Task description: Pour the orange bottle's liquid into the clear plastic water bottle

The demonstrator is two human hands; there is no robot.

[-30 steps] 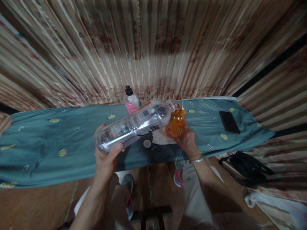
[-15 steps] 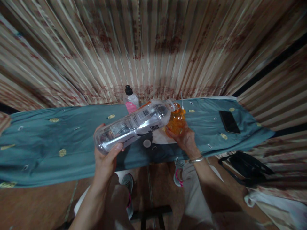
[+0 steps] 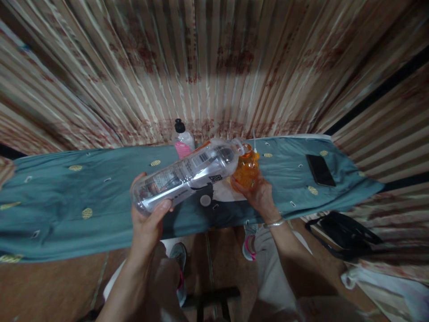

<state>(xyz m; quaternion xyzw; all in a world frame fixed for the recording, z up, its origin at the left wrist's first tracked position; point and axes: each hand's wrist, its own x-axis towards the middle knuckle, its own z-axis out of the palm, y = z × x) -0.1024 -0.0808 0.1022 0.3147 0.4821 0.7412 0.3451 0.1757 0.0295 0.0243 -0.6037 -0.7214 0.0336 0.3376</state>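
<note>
The fingers of our left hand wrap around the base end of a clear bottle, thumb pressed along its near side, while the fingers of our right hand curl around the lower body of an orange bottle, thumb on its near left side; we cannot see the fingertips tucked behind what each hand grips. The clear bottle slants in just left of the orange bottle, base toward us, neck pointing away and reaching the orange bottle's mouth; we cannot tell whether the two rims touch. On our right wrist, nearer to us than the orange bottle, sits a silvery bracelet. A flat white piece shows beside the orange bottle on its near left, with a small pale disc farther left. Just beyond the orange bottle rises a thin white tube. Farther left, behind the clear bottle, we see a pink-and-clear bottle with a black cap. Well to the orange bottle's right lies a dark phone. Teal cloth with yellow motifs stretches to both sides of the orange bottle, and beyond it hangs a pleated curtain. To its near right, past the cloth, we spot a black bag.
</note>
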